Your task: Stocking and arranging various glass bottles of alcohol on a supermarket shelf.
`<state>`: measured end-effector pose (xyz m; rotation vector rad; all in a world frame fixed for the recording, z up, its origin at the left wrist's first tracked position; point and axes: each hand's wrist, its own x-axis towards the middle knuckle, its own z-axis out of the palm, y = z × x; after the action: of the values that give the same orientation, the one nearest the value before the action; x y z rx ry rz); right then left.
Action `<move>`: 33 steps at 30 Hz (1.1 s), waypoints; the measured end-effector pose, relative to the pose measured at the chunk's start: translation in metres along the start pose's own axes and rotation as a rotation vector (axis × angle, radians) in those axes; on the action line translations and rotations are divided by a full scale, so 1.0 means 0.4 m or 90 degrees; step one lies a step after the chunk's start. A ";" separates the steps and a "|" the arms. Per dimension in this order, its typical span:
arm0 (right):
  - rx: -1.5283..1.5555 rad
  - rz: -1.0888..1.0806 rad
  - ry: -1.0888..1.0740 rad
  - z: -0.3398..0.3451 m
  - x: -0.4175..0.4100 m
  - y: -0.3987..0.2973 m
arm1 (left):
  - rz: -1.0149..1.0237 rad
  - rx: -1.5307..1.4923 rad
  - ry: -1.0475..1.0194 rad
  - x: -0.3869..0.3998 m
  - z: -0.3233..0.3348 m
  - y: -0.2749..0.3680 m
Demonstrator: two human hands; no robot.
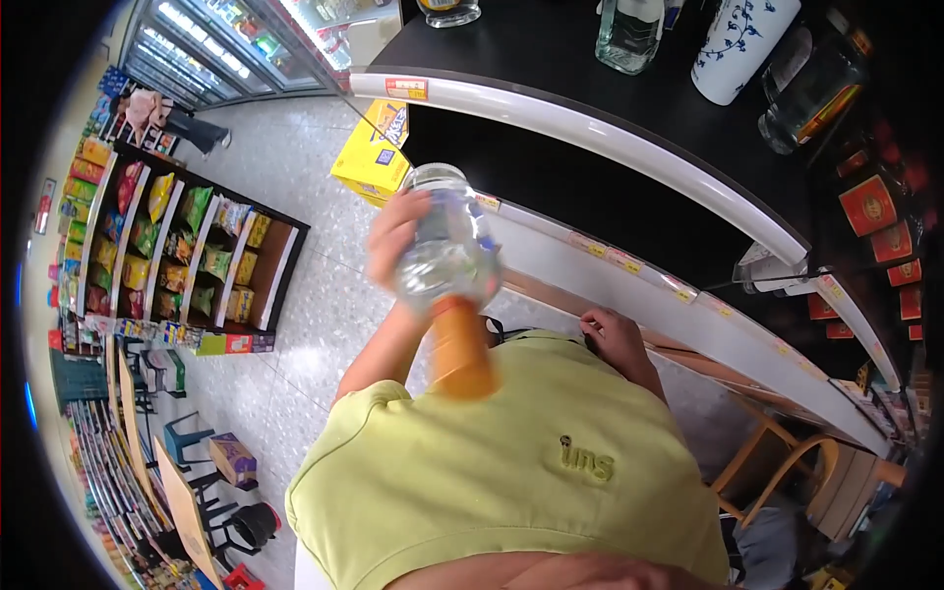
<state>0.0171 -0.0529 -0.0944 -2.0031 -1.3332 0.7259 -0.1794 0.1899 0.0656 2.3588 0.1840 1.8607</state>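
My left hand [398, 240] holds a clear glass bottle [448, 243] around its body. The bottle's blurred orange neck [463, 350] points back towards my chest, over my yellow-green shirt [501, 464]. Low at my waist, my right hand [616, 341] has bent fingers beside something dark; whether it holds anything is unclear. Before me, a black shelf [509, 55] carries a clear bottle [630, 33], a white bottle with a blue floral pattern [743, 48] and a dark-looking glass bottle with an orange label [815, 92]. Part of another bottle [450, 11] shows at the top edge.
Beneath the shelf, a yellow carton [375, 158] stands beside the unit. Snack racks [184, 251] and a person in a pink top [147, 110] are at left, near glass-door coolers [214, 44]. A wooden chair [785, 457] is at lower right; stools [188, 439] and a table [184, 509] are lower left.
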 end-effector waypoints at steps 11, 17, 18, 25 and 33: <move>0.039 0.097 -0.019 -0.008 -0.061 0.019 | -0.096 -0.089 -0.228 -0.176 0.288 -0.189; 0.038 0.125 0.018 -0.012 -0.099 0.039 | -0.093 -0.056 -0.252 -0.192 0.357 -0.256; 0.035 0.131 0.013 -0.011 -0.101 0.042 | -0.099 -0.055 -0.246 -0.190 0.366 -0.269; 0.026 0.140 -0.001 0.002 -0.091 0.046 | -0.403 -0.167 -0.195 -0.166 0.409 -0.335; 0.036 0.161 -0.008 -0.004 -0.081 0.025 | -0.558 -0.212 -0.067 -0.159 0.432 -0.405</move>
<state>0.0132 -0.0865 -0.0972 -2.1478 -1.0635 0.8811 -0.0284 0.3334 -0.0640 1.7109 0.6980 1.2177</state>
